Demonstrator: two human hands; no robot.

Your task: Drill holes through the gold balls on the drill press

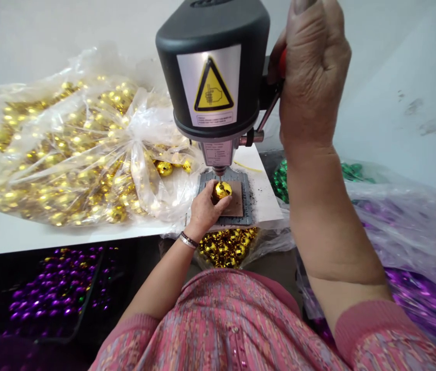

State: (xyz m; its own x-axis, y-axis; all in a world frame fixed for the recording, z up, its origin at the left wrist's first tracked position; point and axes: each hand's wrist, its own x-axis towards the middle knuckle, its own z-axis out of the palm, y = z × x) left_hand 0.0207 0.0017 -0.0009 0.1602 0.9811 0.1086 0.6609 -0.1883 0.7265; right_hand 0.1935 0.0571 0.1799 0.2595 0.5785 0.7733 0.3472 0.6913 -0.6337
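My left hand [203, 206] is closed around a gold faceted ball [222, 190], holding it on the brown pad of the drill press base [246, 203] right under the bit [220, 174]. A bracelet sits on that wrist. High up at the right of the black drill press head [212, 67], my right hand [313, 72] is wrapped around the red-handled feed lever [282, 62]. The press head carries a yellow warning sticker.
A large clear bag of gold balls [71, 154] lies on the white table [28, 237] at left. More gold balls [225, 247] sit in a bag below the table edge. Purple beads [59, 288] lie lower left, green beads [280, 180] and purple bags [415, 247] at right.
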